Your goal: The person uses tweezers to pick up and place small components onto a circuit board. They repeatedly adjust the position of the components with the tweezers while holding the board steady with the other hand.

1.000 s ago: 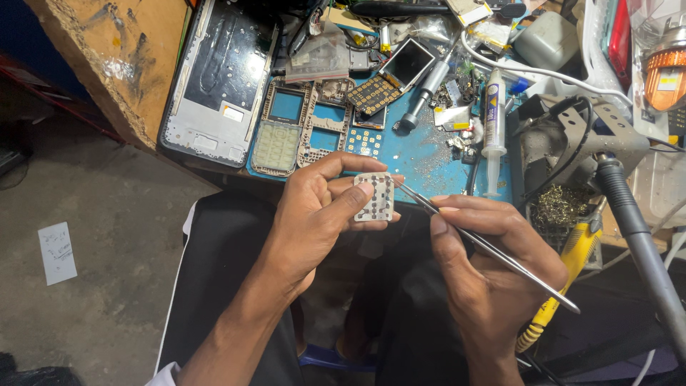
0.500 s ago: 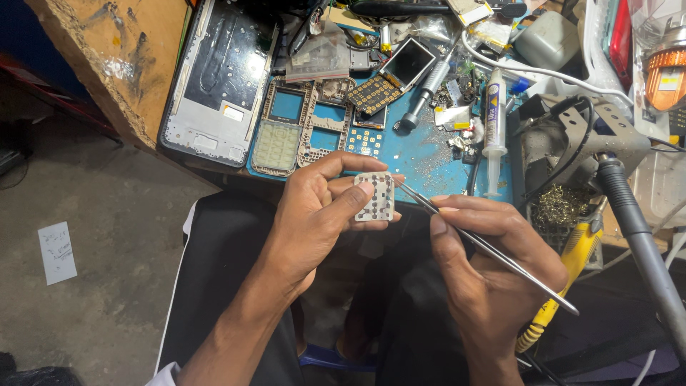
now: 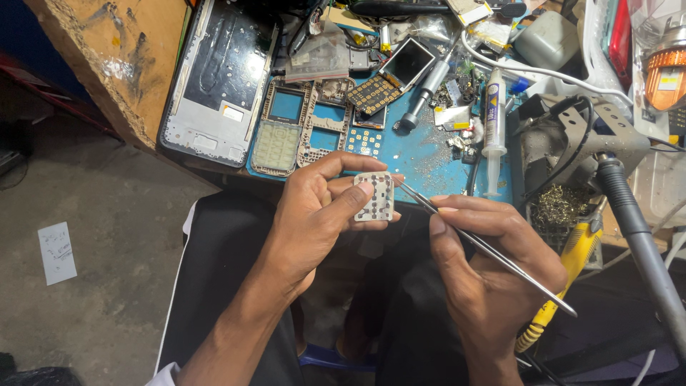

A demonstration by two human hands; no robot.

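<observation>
Pinching a small pale keypad sheet (image 3: 374,196) by its edges in my left hand (image 3: 314,214), above the front edge of the blue mat (image 3: 429,154) on the cluttered worktop (image 3: 121,57), I judge it light, thin and bendy. My right hand (image 3: 493,271) is closed on slim metal tweezers (image 3: 486,249), tips at the sheet's right edge, which looks the safest place to hold.

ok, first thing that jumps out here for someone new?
The two hands at centre: the left hand pinches a small white keypad membrane, and the right hand aims metal tweezers at its edge. Behind them, a blue work mat is strewn with phone frames and parts, with a large grey phone chassis at its left.
</observation>
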